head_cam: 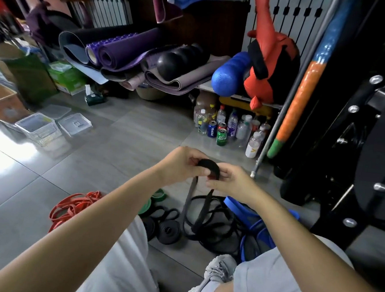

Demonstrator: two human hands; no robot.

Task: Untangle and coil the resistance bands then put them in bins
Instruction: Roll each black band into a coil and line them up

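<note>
While the coil was forming: left hand (pixel 180 165) pinched the black band (pixel 209 164) at its loop, holding the shape.
Right hand (pixel 232 183): pinched the opposite side, apparently to feed slack.

Matt black band (pixel 209 166), glossy tiled floor (pixel 128 129)

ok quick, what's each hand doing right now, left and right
Left hand: closed, pinching the top loop of the black band.
Right hand: closed, pinching the same black band on its other side.
</note>
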